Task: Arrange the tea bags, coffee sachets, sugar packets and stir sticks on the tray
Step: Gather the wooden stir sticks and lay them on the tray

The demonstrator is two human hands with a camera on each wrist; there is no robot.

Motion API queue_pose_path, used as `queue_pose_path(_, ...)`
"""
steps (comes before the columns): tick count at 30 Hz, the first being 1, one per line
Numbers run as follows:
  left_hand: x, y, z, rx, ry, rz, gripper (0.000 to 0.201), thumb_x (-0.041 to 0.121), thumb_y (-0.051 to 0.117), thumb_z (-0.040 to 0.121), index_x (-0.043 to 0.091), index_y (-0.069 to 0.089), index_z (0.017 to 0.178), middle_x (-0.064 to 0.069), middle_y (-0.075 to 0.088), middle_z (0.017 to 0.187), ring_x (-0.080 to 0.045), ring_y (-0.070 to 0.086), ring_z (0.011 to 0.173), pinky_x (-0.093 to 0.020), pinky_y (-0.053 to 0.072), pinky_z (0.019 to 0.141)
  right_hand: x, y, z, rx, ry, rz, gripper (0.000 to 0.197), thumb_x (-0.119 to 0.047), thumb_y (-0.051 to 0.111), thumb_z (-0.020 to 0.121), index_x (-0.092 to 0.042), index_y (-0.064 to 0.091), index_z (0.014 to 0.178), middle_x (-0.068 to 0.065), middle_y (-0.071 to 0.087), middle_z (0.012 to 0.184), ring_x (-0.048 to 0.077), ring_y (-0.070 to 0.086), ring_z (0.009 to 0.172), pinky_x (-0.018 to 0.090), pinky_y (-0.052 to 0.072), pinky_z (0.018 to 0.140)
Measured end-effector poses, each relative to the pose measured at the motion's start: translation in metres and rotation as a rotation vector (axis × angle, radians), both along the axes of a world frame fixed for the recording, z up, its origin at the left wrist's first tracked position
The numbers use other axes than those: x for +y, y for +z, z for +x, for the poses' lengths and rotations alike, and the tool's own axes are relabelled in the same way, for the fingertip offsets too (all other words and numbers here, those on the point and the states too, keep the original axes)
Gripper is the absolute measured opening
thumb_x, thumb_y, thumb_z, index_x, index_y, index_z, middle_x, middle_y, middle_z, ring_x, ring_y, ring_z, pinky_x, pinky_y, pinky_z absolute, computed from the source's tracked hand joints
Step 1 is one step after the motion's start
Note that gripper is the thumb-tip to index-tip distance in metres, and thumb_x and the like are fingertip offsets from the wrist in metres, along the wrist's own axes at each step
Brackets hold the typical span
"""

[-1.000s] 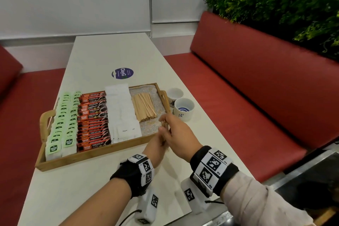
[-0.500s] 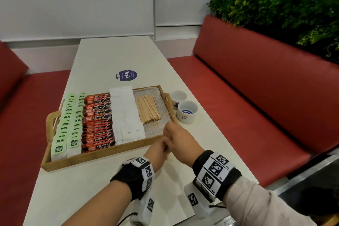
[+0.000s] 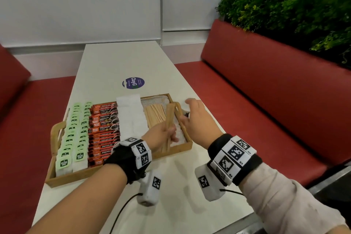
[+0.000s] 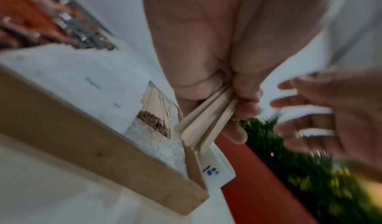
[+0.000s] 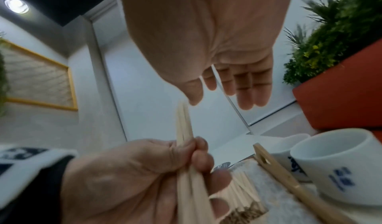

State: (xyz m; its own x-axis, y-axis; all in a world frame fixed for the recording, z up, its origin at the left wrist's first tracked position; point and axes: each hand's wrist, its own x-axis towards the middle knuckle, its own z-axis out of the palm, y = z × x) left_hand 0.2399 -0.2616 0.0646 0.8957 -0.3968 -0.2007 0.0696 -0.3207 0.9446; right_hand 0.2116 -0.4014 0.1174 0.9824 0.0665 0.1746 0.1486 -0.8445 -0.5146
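A wooden tray (image 3: 76, 175) holds rows of green tea bags (image 3: 76, 135), orange coffee sachets (image 3: 104, 129), white sugar packets (image 3: 131, 116) and a pile of stir sticks (image 3: 154, 115). My left hand (image 3: 167, 135) grips a bundle of stir sticks (image 3: 169, 119) over the tray's right end, its tips pointing away from me. The left wrist view shows the bundle (image 4: 206, 121) pinched between thumb and fingers. My right hand (image 3: 191, 112) hovers with spread fingers and holds nothing, just right of the bundle above the tray's right handle (image 5: 279, 173).
Two white cups (image 5: 341, 170) stand on the table right of the tray, mostly hidden by my right hand in the head view. A round sticker (image 3: 133, 83) lies beyond the tray. Red benches (image 3: 266, 110) flank the narrow table, with plants (image 3: 294, 5) behind.
Both hands were together at the tray's near right corner. The right hand has let go and spread out to the right; the left hand has carried the stick bundle over the tray.
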Motion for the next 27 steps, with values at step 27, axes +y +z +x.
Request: queue_pose_path(27,-0.007,-0.016,0.097,0.184,0.298,-0.075,0.045,0.032,0.049,0.098,-0.002,0.050,0.127,-0.009,0.058,0.095,-0.024,0.057,0.086,-0.037,0.051,0.080,0.045,-0.065,0.072,0.433,-0.028,-0.200,0.036,-0.012,0.045,0.094,0.003,0.042,0.126,0.015,0.057,0.109,0.031,0.060,0.102,0.033,0.043,0.076)
